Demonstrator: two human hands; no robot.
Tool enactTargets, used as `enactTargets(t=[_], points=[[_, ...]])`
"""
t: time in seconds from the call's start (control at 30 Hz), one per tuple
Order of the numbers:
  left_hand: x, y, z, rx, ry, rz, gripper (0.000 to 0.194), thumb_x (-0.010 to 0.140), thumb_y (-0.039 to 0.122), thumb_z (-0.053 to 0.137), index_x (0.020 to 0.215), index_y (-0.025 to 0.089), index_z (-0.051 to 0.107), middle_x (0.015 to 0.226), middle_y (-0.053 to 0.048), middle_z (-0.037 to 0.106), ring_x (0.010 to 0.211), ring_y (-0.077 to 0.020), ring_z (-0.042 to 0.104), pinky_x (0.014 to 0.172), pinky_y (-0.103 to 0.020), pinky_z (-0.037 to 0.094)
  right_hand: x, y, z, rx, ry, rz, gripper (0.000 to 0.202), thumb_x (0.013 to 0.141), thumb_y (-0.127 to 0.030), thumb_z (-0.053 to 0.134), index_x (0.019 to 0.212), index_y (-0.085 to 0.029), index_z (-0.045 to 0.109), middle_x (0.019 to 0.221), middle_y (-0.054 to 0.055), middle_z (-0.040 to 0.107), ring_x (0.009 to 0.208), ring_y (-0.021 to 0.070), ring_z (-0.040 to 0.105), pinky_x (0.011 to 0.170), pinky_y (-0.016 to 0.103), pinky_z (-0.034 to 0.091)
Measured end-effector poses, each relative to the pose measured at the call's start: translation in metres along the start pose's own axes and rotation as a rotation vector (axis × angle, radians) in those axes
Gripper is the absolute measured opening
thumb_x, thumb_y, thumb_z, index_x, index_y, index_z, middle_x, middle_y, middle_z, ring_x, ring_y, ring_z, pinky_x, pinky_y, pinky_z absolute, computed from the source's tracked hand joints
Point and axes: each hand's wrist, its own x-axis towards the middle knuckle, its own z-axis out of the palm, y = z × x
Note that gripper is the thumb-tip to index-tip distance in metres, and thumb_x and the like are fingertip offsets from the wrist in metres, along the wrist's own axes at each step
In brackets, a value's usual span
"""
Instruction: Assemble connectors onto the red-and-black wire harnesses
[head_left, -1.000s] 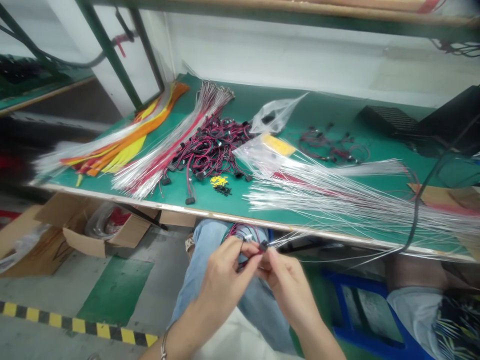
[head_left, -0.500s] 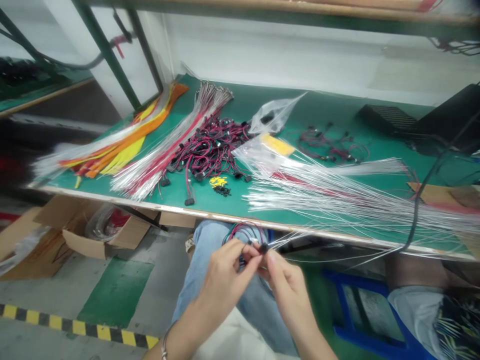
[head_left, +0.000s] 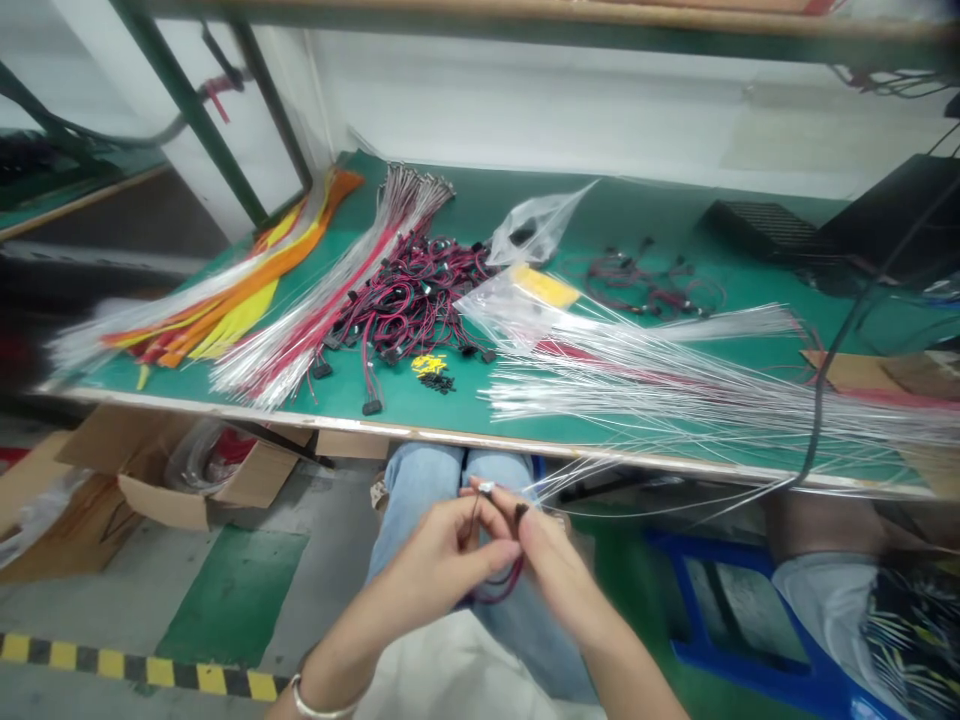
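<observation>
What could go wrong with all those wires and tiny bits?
The silvery strands poking past the table edge near the right hand might snag on it.
The little yellow bits and black bits near that edge could get brushed off.
The red-and-black wire pile looks jumbled, so pulling one might drag others.

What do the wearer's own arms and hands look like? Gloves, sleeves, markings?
Left grip and right grip are bare hands, no gloves. The forearms show no sleeves as far as the view reaches. A silver-coloured bracelet circles the left wrist; none shows on the right. No markings I can make out.
</observation>
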Motion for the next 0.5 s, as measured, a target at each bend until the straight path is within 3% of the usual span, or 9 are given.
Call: enactTargets(t=[0.13,0.33,0.5], points=[[0.003,-0.004,0.002,0.053,0.058,-0.027,0.016,0.075,0.027,0.06,0.077,0.012,0.056,0.06,0.004,0.041,0.053,-0.0068,0.031,0.048,-0.021,0.024,0.002,0.004,0.006,0.24,0.003,0.046,0.051,0.085,-0.057,0.042,0.123,-0.025,0.055,0.133,0.008,0.046,0.125,0.0243,0.037,0.108,0.043,0.024],[0.005,0.001,0.021,0.198,0.199,0.022,0.011,0.075,0.024,0.057,0.071,0.013,0.058,0.059,0.003,0.047,0.052,-0.0071,0.032,0.048,-0.022,0.024,0.004,-0.003,0.009,0.576,-0.038,0.108,0.047,0.085,-0.055,0.044,0.125,-0.031,0.051,0.136,0.004,0.042,0.123,0.0223,0.04,0.102,0.036,0.032],[0.007,0.003,0.024,0.13,0.175,-0.033,0.015,0.076,0.028,0.056,0.072,0.013,0.057,0.058,0.003,0.046,0.052,-0.0077,0.033,0.049,-0.022,0.025,0.002,-0.003,0.005,0.724,-0.073,0.125,0.047,0.086,-0.056,0.042,0.124,-0.03,0.052,0.136,0.004,0.043,0.126,0.021,0.036,0.102,0.034,0.033]])
